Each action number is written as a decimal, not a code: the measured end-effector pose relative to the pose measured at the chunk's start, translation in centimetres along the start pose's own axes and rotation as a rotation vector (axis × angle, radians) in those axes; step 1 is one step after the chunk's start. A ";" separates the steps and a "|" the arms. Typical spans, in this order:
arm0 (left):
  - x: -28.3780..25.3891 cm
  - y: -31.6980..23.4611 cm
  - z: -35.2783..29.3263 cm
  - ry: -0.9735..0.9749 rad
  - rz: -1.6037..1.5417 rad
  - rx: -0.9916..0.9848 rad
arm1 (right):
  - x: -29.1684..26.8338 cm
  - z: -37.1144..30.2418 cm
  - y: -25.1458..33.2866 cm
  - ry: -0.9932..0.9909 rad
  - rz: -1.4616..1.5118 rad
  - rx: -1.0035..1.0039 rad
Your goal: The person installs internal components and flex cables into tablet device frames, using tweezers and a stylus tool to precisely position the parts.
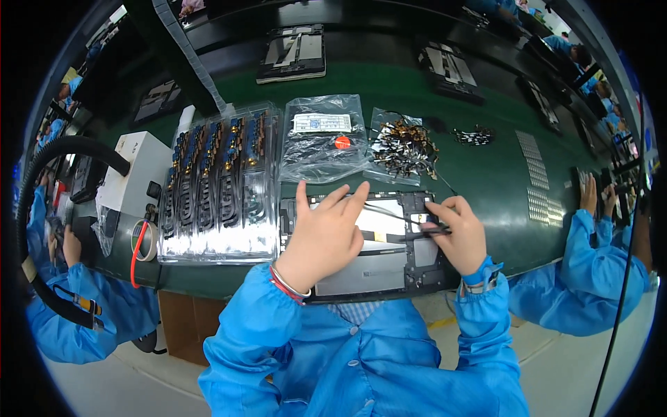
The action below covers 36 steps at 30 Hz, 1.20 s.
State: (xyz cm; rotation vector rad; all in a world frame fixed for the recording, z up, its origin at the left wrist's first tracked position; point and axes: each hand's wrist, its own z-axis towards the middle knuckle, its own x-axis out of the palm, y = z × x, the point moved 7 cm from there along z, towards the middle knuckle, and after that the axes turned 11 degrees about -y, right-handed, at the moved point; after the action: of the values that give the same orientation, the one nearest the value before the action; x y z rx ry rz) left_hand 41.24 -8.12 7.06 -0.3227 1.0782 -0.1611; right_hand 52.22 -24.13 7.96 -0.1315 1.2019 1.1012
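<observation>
On the bench in front of me lies an opened tablet housing [368, 276], black-framed, with a grey battery panel and a white strip inside. My left hand [325, 233] rests over its left half, fingers spread and holding nothing. My right hand [460, 233] is at the right end of the housing, thumb and fingers closed on dark, slim tweezers [436, 229]. The tweezers' thin legs reach left over the housing's interior. My left palm and fingers hide part of the housing beneath them.
To the left, a clear plastic tray [215, 240] holds rows of small cable parts. Beyond the housing are a clear bag [323, 149] and a pile of small flex cables [403, 147]. Silver label strips [533, 167] lie right. A tape roll [144, 241] and black hose [24, 208] stand left.
</observation>
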 end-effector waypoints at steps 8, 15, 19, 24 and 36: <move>0.1 0.5 -0.2 0.097 -0.072 -0.031 | 0.2 -0.9 0.4 -0.021 0.110 -0.044; 0.1 0.5 -0.1 0.158 -0.044 -0.018 | 1.8 2.3 -1.9 0.058 0.575 0.303; -0.2 0.1 0.3 0.174 0.013 0.002 | 1.6 2.1 -2.3 0.053 0.447 0.222; 0.0 -1.2 0.8 0.121 0.141 0.110 | 1.2 1.7 -2.3 0.013 0.313 0.122; 1.7 -4.4 1.6 0.079 0.221 0.080 | -0.3 3.3 0.2 -0.102 0.268 -0.108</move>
State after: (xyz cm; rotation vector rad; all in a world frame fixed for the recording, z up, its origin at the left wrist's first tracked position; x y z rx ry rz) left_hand 43.53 -12.49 7.81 -0.1250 1.1742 -0.0196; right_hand 54.27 -22.20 9.65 0.0042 1.0894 1.3918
